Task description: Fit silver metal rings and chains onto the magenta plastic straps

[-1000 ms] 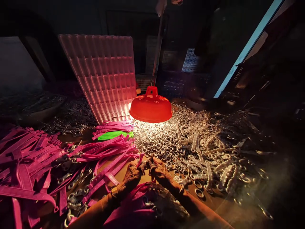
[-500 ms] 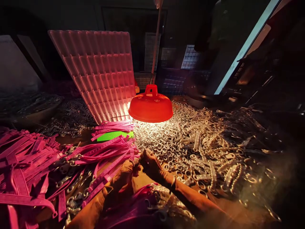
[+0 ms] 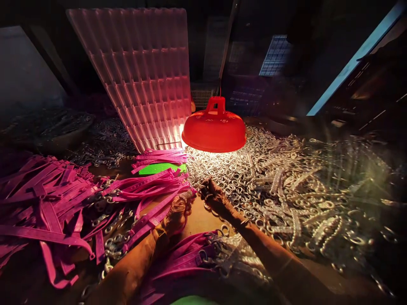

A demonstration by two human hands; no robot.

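1. Head view: your left hand (image 3: pixel 178 212) is closed around the end of a pink strap (image 3: pixel 152 218) that runs back toward the left edge of the work surface (image 3: pixel 200 218).
2. Your right hand (image 3: pixel 213 195) is curled over the near fringe of the metal rings (image 3: pixel 229 176); you cannot tell whether it grips one.
3. The two hands sit near each other, just apart.
4. A red lamp (image 3: pixel 213 131) hangs right above the ring heap, beyond your hands.
5. A ribbed tray (image 3: pixel 143 72) leans upright behind the strap pile, toward the far edge.

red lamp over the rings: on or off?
On. The red lamp throws a bright white pool onto the metal rings right under its rim; the rest is dark.
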